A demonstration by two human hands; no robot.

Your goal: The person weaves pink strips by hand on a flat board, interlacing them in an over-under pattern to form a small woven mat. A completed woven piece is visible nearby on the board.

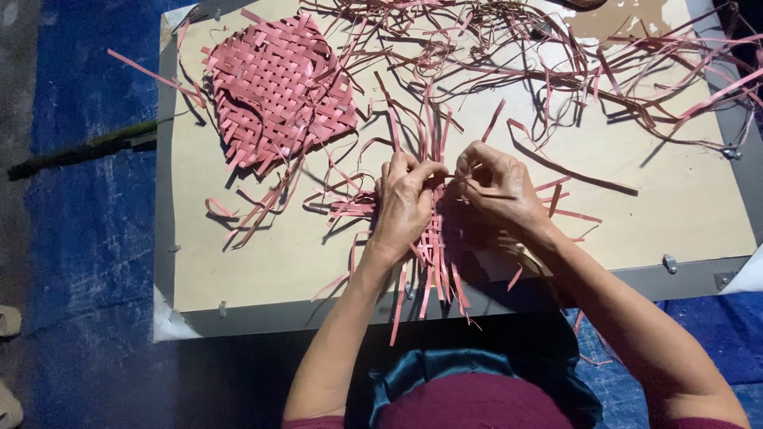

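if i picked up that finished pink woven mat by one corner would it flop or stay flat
The woven mat would probably sag somewhat: its strips look thin and ribbon-like. It likely weighs little. Its loose edge strips might slip out, since the ends hang free.

1. A pale board forms the surface (675, 199), edged by a grey frame (164, 199) with small metal clips.
2. Blue tarp (87, 238) covers the floor around it.
3. A bare grey strip of floor (14, 95) runs along the far left.
4. Hard light from above throws sharp shadows; the near edge lies dark.
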